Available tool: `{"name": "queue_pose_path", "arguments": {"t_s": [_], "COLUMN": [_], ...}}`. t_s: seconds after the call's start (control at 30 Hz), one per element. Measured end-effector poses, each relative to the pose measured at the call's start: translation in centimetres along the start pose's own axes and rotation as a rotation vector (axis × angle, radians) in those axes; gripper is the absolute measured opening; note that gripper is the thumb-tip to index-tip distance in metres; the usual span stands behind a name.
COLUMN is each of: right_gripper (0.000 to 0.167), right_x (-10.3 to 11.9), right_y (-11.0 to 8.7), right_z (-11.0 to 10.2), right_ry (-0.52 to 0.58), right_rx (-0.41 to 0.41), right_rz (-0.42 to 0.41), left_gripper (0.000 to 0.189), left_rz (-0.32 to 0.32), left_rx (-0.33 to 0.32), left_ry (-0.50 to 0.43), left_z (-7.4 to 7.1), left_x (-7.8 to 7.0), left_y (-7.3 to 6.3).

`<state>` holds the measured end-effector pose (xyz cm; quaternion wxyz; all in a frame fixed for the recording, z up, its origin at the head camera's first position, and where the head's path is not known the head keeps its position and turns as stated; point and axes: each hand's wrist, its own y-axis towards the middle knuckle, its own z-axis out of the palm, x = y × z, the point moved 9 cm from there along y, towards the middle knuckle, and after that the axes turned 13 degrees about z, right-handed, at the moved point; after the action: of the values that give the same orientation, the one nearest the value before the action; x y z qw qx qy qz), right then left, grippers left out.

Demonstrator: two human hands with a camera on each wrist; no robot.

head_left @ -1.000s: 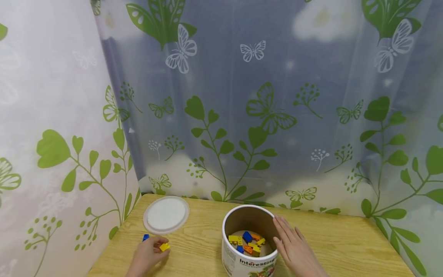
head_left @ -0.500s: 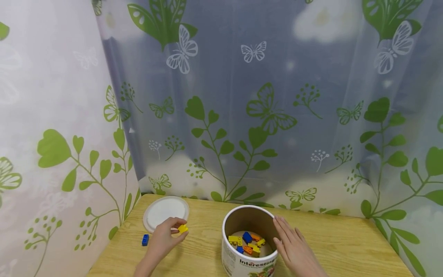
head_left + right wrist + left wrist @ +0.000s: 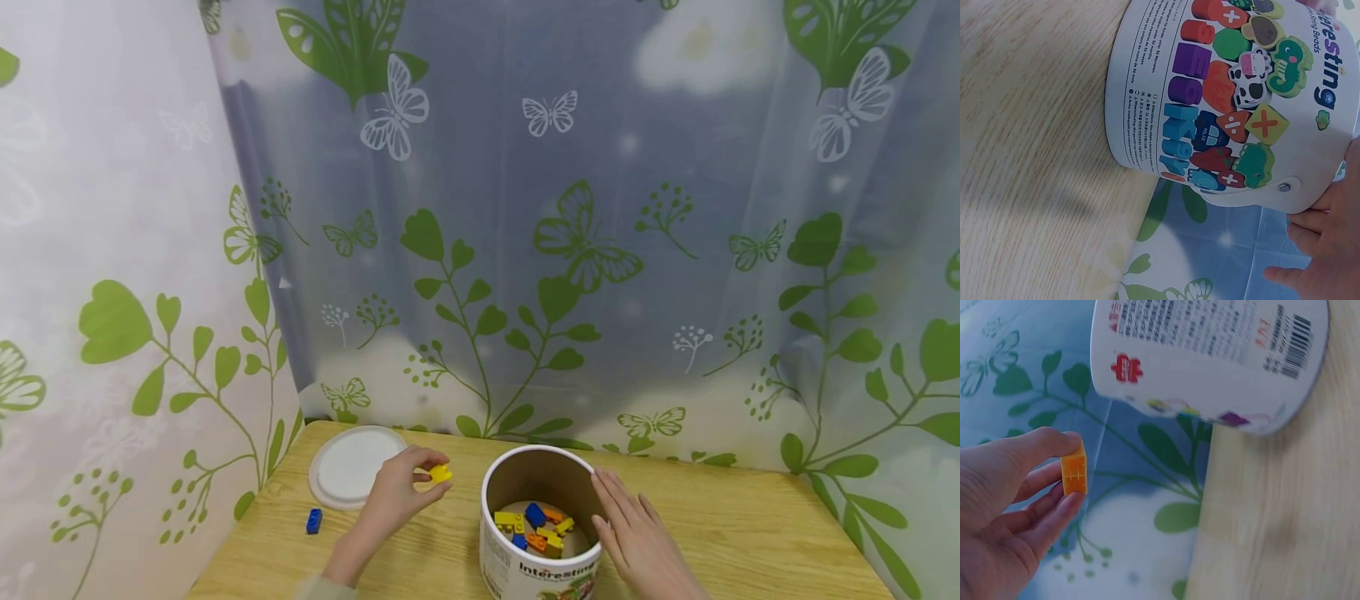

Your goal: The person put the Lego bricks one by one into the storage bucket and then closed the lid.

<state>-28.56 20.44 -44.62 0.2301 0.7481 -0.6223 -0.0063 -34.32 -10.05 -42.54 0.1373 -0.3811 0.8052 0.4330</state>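
Note:
My left hand [image 3: 397, 490] pinches a yellow toy brick [image 3: 440, 473] between thumb and fingers, held up to the left of a round tub. The same brick [image 3: 1074, 474] looks orange-yellow in the left wrist view, its hollow underside showing. The white tub [image 3: 491, 546] stands upright with its top uncovered. Inside lie several yellow, blue and orange toy bricks [image 3: 536, 514]. Straight fingers of my right hand [image 3: 637, 533] rest against the tub's right rim. In the right wrist view that hand [image 3: 1329, 237] touches the tub near its handle rivet.
A round white lid [image 3: 348, 471] lies on the wooden table [image 3: 720, 508] at the back left. One blue toy brick [image 3: 313, 521] lies in front of it, near the table's left edge. A patterned curtain [image 3: 480, 333] hangs behind the table.
My left hand has lifted the yellow brick and carried it right and away from me, toward the tub, uncovering the blue brick on the table. My right hand has stayed at the rim.

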Motion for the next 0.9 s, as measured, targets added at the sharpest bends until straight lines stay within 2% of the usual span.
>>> {"name": "queue_pose_path", "arguments": {"t_s": [0.3,0.7,0.9], "right_gripper": [0.053,0.052,0.052], "right_x": [-0.1,0.0,0.1], "right_y": [-0.1,-0.1,-0.1], "right_z": [0.0,-0.3,-0.3], "right_ry": [0.007,0.023,0.020], "right_rx": [0.011,0.023,0.021], "right_rz": [0.004,0.019,0.015], "left_gripper": [0.027,0.029,0.028], "left_rz": [0.084,0.150,0.196], "left_rx": [0.054,0.114,0.174], "left_ry": [-0.028,-0.046,-0.044], "left_z": [2.0,4.3,6.5], "left_x": [-2.5,-5.2,-6.2], "left_y": [2.7,5.0,5.9]}}
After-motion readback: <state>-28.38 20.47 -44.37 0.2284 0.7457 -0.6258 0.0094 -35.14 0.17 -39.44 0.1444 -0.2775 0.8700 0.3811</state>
